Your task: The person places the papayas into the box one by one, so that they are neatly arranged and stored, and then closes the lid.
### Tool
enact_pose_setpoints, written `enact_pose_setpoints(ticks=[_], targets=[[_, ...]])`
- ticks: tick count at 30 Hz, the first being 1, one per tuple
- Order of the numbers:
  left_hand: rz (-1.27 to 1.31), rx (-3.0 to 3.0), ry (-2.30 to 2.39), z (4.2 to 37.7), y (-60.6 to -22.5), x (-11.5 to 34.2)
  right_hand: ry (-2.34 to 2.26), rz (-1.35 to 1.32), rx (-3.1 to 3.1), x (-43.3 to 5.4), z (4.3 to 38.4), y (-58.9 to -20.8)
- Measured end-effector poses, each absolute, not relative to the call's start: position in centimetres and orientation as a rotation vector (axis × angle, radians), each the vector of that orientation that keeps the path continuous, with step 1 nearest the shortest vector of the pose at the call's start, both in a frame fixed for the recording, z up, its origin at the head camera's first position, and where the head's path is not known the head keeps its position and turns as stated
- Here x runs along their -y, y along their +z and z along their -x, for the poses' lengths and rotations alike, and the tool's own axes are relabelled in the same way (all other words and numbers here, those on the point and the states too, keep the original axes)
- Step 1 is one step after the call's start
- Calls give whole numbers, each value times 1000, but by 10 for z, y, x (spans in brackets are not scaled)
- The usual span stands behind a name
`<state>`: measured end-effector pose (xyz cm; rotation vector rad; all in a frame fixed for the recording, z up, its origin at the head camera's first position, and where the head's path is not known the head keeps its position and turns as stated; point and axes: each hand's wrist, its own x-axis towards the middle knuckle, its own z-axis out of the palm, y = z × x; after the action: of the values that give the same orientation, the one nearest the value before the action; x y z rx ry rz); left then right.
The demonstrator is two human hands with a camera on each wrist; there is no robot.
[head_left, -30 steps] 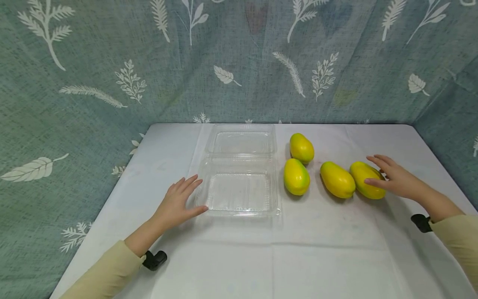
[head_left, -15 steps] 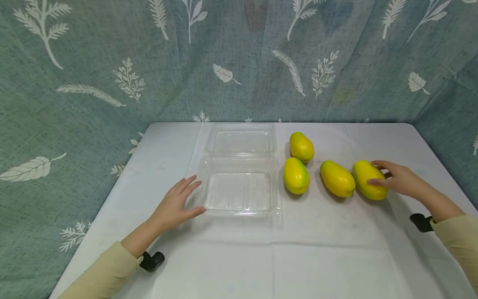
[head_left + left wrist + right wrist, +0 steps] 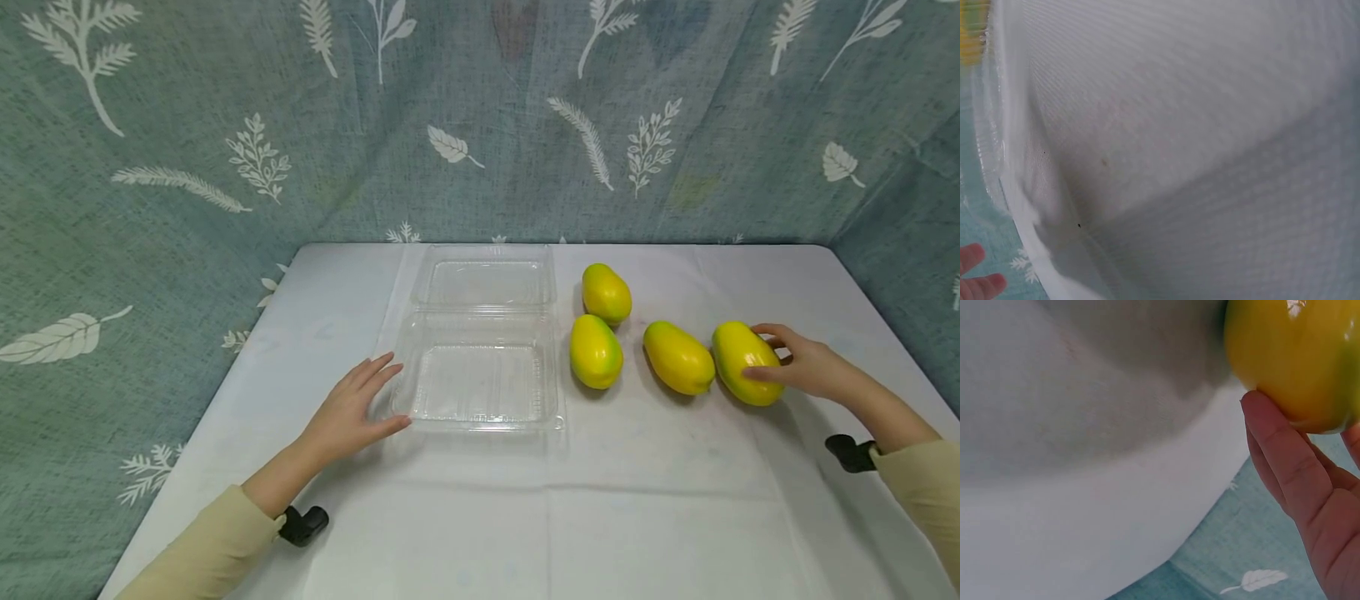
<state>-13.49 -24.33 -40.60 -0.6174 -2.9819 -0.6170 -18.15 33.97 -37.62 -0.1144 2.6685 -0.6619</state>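
My right hand (image 3: 813, 365) grips the rightmost yellow-green mango (image 3: 737, 354), thumb on its near side and fingers round its right. In the right wrist view, fingertips (image 3: 1266, 412) touch the lower part of that mango (image 3: 1294, 362). A second mango (image 3: 678, 358) lies just left of it. Two more, a back mango (image 3: 606, 293) and a front mango (image 3: 596, 353), lie close together nearer the container. My left hand (image 3: 347, 418) is spread, holding nothing, at the left front corner of a clear plastic clamshell container (image 3: 480, 387). Its lid (image 3: 483, 285) lies folded back behind the base.
Everything lies on a table with a white cloth (image 3: 480, 533). A green leaf-patterned curtain (image 3: 480, 125) hangs behind and at both sides. The left wrist view shows mostly white cloth (image 3: 1179, 125), with the container's edge at far left.
My right hand has closed round the rightmost mango and shifted it slightly right, turning it a little and parting it from its neighbour. The left hand has barely moved.
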Motion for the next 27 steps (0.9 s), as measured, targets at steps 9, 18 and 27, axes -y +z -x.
enact_pose_setpoints(ticks=[9,18,27], targets=[[614,2983,-631,135,-406,244,-714,102,-2709,-340,174,-382],[600,3010,-666,135,-407,245,-712,121,-2753,-338,170,-383],[616,2973,-658,135,-408,244,-676,177,-2790,-338,172,-371]])
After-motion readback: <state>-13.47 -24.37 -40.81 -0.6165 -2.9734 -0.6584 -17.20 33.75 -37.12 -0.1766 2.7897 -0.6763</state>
